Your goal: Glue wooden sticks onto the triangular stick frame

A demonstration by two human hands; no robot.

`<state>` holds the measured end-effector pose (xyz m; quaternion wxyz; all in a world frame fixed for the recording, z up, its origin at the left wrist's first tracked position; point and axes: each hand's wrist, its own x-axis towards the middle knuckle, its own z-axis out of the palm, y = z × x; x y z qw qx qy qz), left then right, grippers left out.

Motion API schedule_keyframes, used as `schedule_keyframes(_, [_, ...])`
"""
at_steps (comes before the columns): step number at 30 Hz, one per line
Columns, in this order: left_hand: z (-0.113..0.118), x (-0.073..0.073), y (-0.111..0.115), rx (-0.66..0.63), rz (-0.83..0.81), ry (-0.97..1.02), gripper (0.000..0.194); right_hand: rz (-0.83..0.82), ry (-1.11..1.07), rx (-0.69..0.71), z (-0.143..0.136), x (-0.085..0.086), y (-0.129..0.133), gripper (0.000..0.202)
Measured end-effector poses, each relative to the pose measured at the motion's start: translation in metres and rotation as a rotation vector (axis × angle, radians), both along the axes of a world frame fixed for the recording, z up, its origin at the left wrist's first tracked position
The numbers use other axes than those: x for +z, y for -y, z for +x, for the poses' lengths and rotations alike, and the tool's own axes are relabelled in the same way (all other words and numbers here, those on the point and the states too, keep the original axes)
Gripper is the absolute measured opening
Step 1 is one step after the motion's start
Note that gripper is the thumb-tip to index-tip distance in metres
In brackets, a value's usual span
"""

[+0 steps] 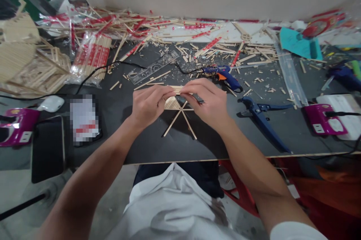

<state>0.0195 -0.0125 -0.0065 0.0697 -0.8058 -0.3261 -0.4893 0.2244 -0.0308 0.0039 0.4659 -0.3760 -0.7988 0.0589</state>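
In the head view, my left hand [149, 105] and my right hand [209, 100] meet above the middle of the table, fingertips pinched close together. Between them is a thin wooden stick [178, 88], mostly covered by my fingers. Just beneath sits a spoked frame of wooden sticks [181, 110], its bare spokes fanning out towards me. One section of it, on the far left, is filled with strips laid side by side. Whether the pinched stick touches the frame is hard to make out.
A blue glue gun [222, 74] lies beyond my right hand, and a blue pipe cutter [262, 121] lies to the right. Wrapped chopsticks [93, 57], a clear stencil ruler [153, 67] and scattered offcuts fill the back. Phones [48, 146] and a purple power socket [324, 119] flank the work.
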Motion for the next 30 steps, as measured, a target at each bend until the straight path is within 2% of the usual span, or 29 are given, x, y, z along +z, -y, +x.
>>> schedule_keyframes(4, [-0.0004, -0.0007, 0.0, -0.033, -0.007, -0.014, 0.021, -0.031, -0.024, 0.018, -0.0021, -0.0011, -0.0004, 0.016])
schedule_keyframes(10, [0.0002, -0.0003, -0.0001, -0.069, 0.021, 0.014, 0.012, 0.065, -0.059, 0.027, -0.0011, -0.0026, -0.0001, 0.012])
schedule_keyframes(15, [0.0, -0.0032, -0.0011, -0.051, 0.011, 0.01, 0.015, 0.078, -0.018, 0.036, 0.0, -0.0006, -0.0001, 0.015])
schedule_keyframes(19, [-0.0007, -0.004, -0.0013, 0.0, -0.014, -0.028, 0.022, 0.006, -0.021, 0.019, -0.001, -0.0009, 0.0005, 0.019])
schedule_keyframes(23, [-0.0018, -0.003, -0.0013, 0.025, -0.055, -0.033, 0.025, -0.079, -0.057, -0.044, -0.0002, -0.0038, 0.0009, 0.013])
schedule_keyframes(30, [-0.0023, -0.0033, -0.0012, 0.007, -0.058, -0.005, 0.019, -0.052, 0.0, -0.031, 0.0068, -0.0002, -0.0012, 0.016])
